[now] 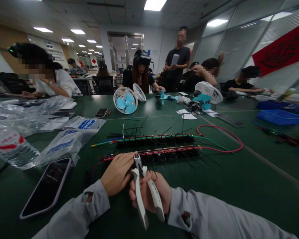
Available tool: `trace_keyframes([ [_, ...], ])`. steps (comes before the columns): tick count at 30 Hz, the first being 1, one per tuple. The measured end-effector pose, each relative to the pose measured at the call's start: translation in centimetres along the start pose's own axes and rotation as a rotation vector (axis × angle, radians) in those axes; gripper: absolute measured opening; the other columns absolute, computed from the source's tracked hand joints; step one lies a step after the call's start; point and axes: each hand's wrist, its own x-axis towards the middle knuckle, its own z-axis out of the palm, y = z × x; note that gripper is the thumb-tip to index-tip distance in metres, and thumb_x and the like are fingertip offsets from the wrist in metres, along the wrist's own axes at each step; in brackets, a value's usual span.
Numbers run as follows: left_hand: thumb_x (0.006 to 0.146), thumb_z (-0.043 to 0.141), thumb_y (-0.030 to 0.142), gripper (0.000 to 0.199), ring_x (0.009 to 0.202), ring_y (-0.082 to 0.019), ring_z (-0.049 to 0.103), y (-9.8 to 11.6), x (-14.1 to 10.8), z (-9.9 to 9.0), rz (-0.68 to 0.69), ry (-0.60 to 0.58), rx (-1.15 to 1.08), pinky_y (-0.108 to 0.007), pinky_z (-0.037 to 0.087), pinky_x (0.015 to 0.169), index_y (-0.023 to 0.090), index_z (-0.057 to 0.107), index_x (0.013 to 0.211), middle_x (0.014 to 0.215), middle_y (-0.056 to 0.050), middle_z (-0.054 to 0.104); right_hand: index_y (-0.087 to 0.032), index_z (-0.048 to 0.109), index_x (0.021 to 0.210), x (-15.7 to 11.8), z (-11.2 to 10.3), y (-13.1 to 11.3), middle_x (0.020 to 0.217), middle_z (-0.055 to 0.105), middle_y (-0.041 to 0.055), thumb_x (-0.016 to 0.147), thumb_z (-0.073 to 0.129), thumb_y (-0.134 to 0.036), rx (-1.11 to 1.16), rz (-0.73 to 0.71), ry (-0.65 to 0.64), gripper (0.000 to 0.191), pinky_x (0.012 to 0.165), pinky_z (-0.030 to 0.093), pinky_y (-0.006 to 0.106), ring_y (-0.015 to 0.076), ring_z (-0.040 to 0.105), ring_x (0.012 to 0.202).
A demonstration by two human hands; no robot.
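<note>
My right hand (155, 191) is closed around white-handled diagonal cutters (137, 162), with the handles spread and the jaws pointing away from me. The cutter tips are at the near wire harness (164, 151), a long row of red wires on a black base with thin black cable-tie tails sticking out. My left hand (118, 172) lies over the left part of this harness, fingers bent onto it and close together; its thumb is hidden. Behind it runs a second wire harness (154, 137), with green and blue leads and a white tie standing up at its left.
A phone (46, 189), a water bottle (13, 147) and plastic bags (67, 141) occupy the left. Fans with blue blades (126, 101) stand at the back. A red cable loop (241, 142) and blue trays (281, 116) are on the right. Co-workers sit around; one person stands.
</note>
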Motion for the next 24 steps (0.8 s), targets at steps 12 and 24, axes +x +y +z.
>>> trace_keyframes([
  [12,0.077,0.044,0.006,0.055,0.125,-0.025,0.043,0.27,0.00,-0.17,-0.012,0.009,0.008,-0.043,0.034,0.103,0.015,0.044,0.131,0.138,-0.010,0.047,-0.013,0.051,0.079,-0.27,-0.47,-0.06,0.063,0.054,0.0040,0.073,0.038,-0.041,-0.007,0.071,-0.089,0.031,0.058,0.039,0.033,0.0142,0.049,0.054],
  [24,0.078,0.043,0.007,0.052,0.126,-0.025,0.041,0.17,-0.07,-0.05,-0.011,-0.004,0.024,-0.044,0.032,0.104,0.015,0.045,0.129,0.139,-0.009,0.045,-0.012,0.054,0.074,-0.12,-0.33,0.12,0.059,0.054,0.0049,0.071,0.038,-0.039,-0.046,0.079,0.057,0.031,0.051,0.043,0.033,0.0164,0.052,0.050],
])
